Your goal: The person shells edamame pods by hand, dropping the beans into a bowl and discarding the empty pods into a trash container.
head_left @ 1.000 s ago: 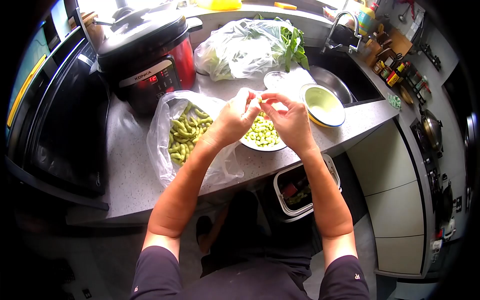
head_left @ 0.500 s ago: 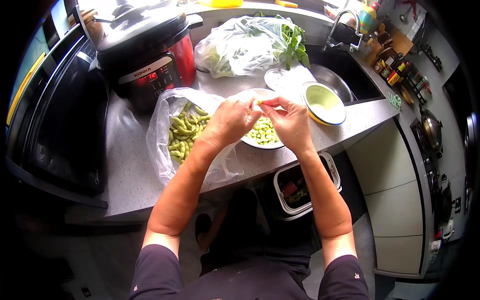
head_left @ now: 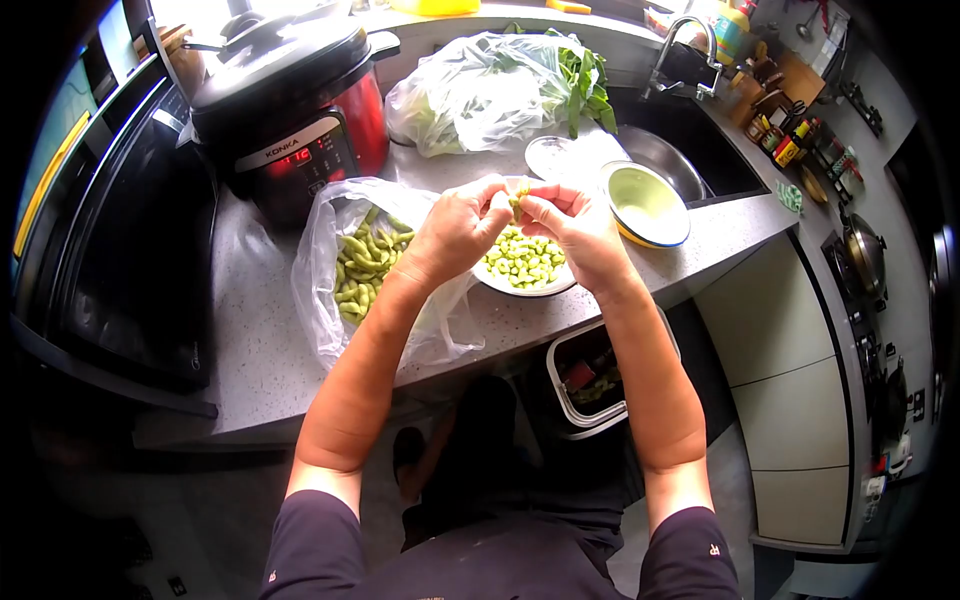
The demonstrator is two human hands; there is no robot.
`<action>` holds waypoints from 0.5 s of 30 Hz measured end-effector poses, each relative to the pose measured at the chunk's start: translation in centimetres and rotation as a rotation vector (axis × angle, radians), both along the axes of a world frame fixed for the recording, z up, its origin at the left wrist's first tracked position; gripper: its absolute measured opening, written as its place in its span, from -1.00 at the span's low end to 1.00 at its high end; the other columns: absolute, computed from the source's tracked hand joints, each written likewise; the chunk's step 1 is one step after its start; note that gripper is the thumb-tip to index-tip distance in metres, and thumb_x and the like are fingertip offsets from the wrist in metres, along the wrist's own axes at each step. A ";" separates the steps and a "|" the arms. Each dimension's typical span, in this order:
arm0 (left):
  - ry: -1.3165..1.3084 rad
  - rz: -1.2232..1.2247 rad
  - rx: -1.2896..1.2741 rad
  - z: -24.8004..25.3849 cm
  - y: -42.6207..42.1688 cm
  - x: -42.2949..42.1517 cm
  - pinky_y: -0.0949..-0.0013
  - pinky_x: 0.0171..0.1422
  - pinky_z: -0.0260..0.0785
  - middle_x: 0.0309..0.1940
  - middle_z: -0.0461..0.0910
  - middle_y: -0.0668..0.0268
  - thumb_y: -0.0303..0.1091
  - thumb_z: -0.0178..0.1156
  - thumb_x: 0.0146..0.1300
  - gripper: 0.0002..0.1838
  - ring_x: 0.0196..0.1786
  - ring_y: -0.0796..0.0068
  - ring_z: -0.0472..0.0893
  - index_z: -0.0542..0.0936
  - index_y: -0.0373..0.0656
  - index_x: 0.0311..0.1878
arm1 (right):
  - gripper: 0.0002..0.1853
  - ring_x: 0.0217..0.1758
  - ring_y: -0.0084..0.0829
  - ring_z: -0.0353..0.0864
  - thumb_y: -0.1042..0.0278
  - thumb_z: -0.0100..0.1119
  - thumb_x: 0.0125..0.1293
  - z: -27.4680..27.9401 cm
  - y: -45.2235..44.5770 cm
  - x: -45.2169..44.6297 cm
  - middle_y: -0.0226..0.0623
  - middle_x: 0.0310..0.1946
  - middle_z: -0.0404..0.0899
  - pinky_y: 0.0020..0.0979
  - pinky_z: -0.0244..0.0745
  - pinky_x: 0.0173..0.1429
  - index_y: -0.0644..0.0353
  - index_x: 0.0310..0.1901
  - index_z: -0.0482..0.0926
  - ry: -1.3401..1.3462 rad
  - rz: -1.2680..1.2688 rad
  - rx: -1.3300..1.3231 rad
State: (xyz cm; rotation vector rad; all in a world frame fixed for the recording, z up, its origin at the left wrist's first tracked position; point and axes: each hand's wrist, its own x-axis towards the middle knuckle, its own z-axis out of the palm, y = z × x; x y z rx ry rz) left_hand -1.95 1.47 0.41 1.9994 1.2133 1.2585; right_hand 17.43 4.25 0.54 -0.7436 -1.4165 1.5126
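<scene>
Above a white bowl (head_left: 540, 292) of shelled green beans (head_left: 522, 262), my left hand (head_left: 455, 232) and my right hand (head_left: 580, 228) meet with pinched fingertips. Between them is a small green pod (head_left: 518, 204), gripped from both sides and partly covered by the fingers. A clear plastic bag (head_left: 325, 215) lies open to the left of my left hand, with many unshelled green pods (head_left: 368, 258) inside. Just right of my right hand, an empty-looking bowl with a yellow outside (head_left: 645, 205) sits on the counter.
A red and black cooker (head_left: 290, 130) stands at the back left beside a black oven (head_left: 140, 250). Bagged leafy greens (head_left: 490, 95) lie behind the bowls, near the sink (head_left: 665, 165). An open bin (head_left: 575, 420) is below the counter (head_left: 255, 370).
My fingertips have drawn slightly apart and more of the pod shows between them. More of the shelled beans in the bowl is visible.
</scene>
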 end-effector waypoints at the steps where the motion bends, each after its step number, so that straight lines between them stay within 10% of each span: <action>1: -0.009 0.001 -0.013 -0.1 0.1 0.0 0.12 -0.17 0.44 -0.44 0.58 0.01 -0.26 0.13 0.33 -0.77 -0.39 0.05 0.57 0.57 -0.27 -0.21 | -0.79 -0.14 -0.51 0.73 0.41 0.32 0.43 0.0 -0.1 -0.2 -0.25 -0.16 0.74 -0.48 0.69 -0.04 0.36 -0.01 0.65 0.006 -0.024 0.012; 15: 0.348 0.216 0.205 0.1 -0.5 0.2 0.01 -0.05 0.54 -0.28 0.69 0.12 -0.26 0.26 0.32 -0.83 -0.19 0.00 0.70 0.63 -0.12 -0.13 | -0.85 -0.07 -0.51 0.71 0.52 0.26 0.40 0.3 1.2 -0.1 -0.26 -0.17 0.68 -0.44 0.71 0.04 0.29 -0.04 0.57 -0.198 -0.008 0.181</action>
